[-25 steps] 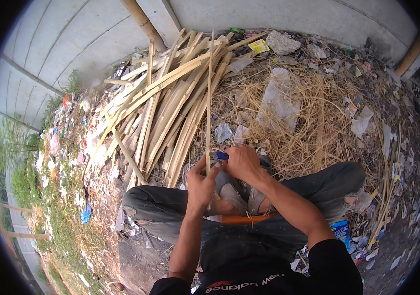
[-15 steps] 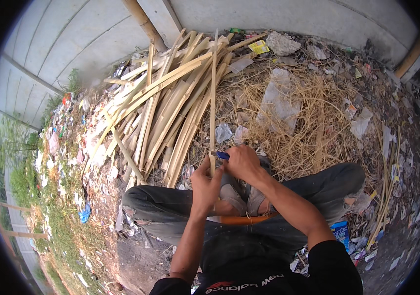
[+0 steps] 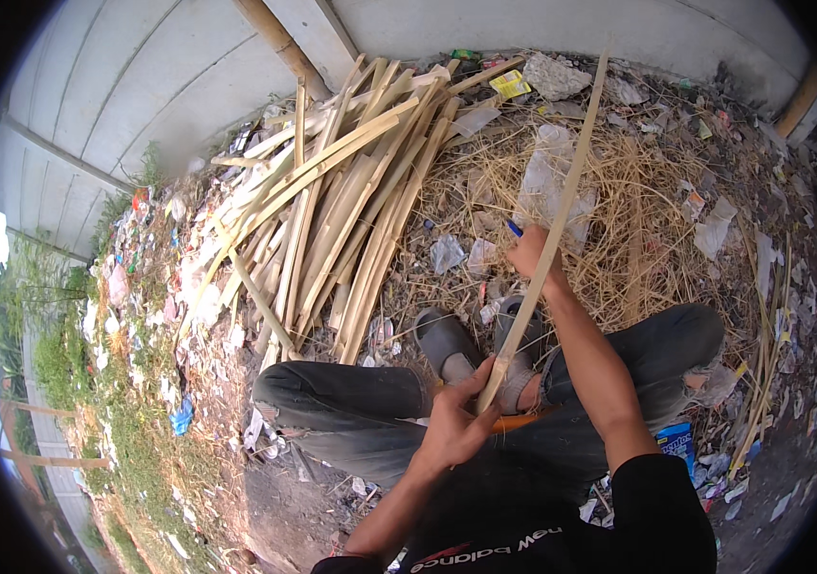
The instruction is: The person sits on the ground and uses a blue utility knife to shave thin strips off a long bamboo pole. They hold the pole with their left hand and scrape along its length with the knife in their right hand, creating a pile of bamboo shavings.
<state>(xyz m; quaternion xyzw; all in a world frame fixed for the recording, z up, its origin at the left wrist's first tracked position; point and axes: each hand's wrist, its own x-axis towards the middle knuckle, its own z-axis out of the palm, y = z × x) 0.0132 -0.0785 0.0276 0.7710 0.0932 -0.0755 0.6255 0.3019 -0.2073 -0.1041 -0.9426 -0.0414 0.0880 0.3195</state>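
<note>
Pale strip (image 3: 572, 180) in the left hand (image 3: 456, 421)
Left fingers clamp its near end; the right hand's (image 3: 527, 253) fingers close around a blue tool (image 3: 515, 229).

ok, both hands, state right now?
Left hand: closed, holding the long pale strip near its lower end.
Right hand: closed around a blue tool, mostly hidden.
</note>
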